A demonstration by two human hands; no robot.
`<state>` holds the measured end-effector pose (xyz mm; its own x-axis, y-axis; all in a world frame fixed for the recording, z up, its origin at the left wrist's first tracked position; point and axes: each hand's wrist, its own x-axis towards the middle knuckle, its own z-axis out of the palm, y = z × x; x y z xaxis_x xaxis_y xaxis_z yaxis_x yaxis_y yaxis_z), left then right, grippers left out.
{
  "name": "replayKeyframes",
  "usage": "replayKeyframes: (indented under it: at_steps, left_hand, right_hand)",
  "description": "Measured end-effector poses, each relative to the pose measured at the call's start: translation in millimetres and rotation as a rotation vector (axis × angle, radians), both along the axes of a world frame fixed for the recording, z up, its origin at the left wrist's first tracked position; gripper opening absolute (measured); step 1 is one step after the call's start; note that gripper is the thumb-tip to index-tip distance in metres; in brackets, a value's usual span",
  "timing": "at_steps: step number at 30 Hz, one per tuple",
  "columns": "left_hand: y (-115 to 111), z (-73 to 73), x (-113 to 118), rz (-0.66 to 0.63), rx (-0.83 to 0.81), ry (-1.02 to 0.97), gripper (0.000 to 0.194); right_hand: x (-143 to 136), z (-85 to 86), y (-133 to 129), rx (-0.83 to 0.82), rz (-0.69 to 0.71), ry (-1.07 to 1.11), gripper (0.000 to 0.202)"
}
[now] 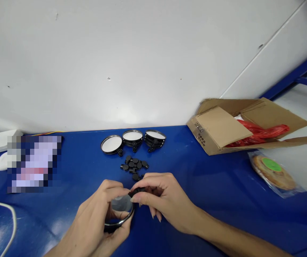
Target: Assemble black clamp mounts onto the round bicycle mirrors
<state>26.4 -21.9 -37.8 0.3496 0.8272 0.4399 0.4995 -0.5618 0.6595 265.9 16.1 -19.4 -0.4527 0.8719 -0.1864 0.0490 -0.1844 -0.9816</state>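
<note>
My left hand grips a round mirror with a dark, shiny rim, tilted above the blue table. At the mirror's upper right edge, my right hand pinches a small black fitting; fingers partly cover it, and I cannot tell whether it is joined to the rim. Just beyond my hands lies a loose pile of small black fittings. Farther back are a single round mirror and two stacks of such mirrors, one in the middle and one at the right, their black stems facing me.
An opened cardboard box holding a red plastic bag stands at the back right. Near it lies a wrapped round item with a green label. Leftward are a blurred-out flat item, a white box and a white cable.
</note>
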Motion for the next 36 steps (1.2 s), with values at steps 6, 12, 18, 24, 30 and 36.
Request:
replayKeyframes:
  at_steps: [6,12,18,24,30,36]
  left_hand:
    - [-5,7.5,6,0.041,0.001,0.004,0.029]
    - [6,21.2,2,0.052,-0.208,-0.029,0.048]
    - [19,21.2,-10,0.012,-0.201,0.025,0.049]
    - [15,16.6,-16,-0.037,-0.268,0.077,0.056]
    - [18,11.7,-19,-0.054,-0.266,0.143,0.078]
    - [25,19.0,-20,-0.073,-0.063,0.288,0.061]
  right_hand:
    - [-3,5.4,-3,0.056,0.012,-0.032,0.031]
    - [5,11.0,2,0.473,0.021,-0.231,0.020]
    - [11,-7.5,8,0.770,0.066,-0.302,0.021]
    - [14,-12.0,10,0.953,0.098,-0.439,0.021]
    - [16,-12.6,10,0.961,0.150,-0.521,0.013]
    - [18,-15.9,10,0.965,0.169,-0.540,0.011]
